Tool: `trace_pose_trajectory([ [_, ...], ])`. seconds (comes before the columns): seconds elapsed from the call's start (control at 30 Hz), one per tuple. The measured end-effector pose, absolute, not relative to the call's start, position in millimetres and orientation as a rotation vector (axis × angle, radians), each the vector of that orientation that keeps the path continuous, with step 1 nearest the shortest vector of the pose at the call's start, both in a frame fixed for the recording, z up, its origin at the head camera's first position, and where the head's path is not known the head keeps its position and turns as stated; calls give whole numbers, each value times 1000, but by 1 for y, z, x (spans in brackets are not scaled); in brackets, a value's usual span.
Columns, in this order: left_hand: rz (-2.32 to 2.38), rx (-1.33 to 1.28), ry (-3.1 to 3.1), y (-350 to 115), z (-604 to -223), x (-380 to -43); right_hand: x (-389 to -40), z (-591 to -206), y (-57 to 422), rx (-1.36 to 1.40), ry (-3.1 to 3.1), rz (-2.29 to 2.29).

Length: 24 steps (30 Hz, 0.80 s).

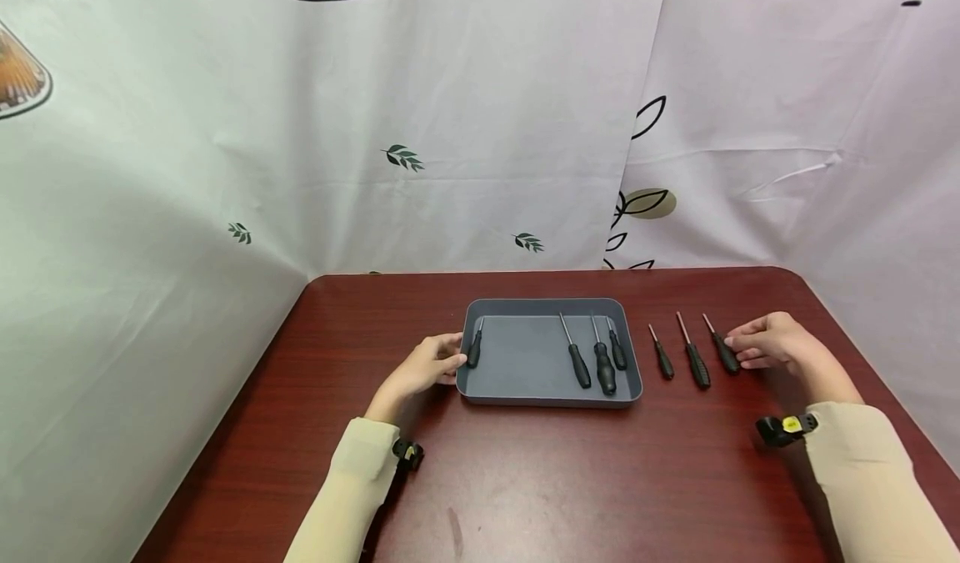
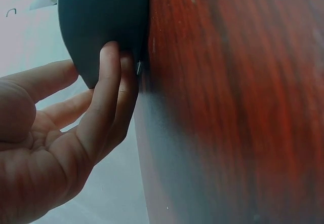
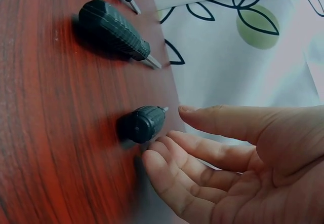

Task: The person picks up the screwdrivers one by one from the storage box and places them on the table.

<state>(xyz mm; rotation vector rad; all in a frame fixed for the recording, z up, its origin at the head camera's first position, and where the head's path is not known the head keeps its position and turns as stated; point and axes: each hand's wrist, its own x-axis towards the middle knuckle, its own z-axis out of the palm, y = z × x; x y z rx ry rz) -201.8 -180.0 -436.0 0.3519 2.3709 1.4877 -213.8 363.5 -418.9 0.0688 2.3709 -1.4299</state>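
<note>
My left hand holds the left edge of a shallow grey tray. In the left wrist view, thumb and fingers meet the tray's outer wall from two sides. Inside the tray, a small black screwdriver lies near that hand, and several more lie at the right. On the table, my right hand is beside the rightmost of three black-handled screwdrivers, this one lying shaft away. In the right wrist view, thumb and fingers stay apart, with fingertips close by its handle.
The middle screwdriver and the smaller screwdriver lie between the tray and my right hand. Everything rests on a dark red wooden table. A pale patterned curtain hangs along the table's back and sides.
</note>
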Motion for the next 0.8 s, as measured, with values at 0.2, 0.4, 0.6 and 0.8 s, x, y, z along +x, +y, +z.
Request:
trace_pose_trajectory([
  [0.2, 1467, 327, 2395, -178, -435, -202, -213, -413, 362, 56, 2417, -1404],
  [0.4, 1472, 346, 2383, -178, -435, -201, -212, -408, 356, 24, 2443, -1402],
  [0.6, 1465, 349, 2382, -178, -434, -201, -213, -403, 347, 9, 2420, -1424],
  [0.8, 1474, 327, 2389, -177, -431, -198, -217, -398, 339, -2, 2370, -1475],
])
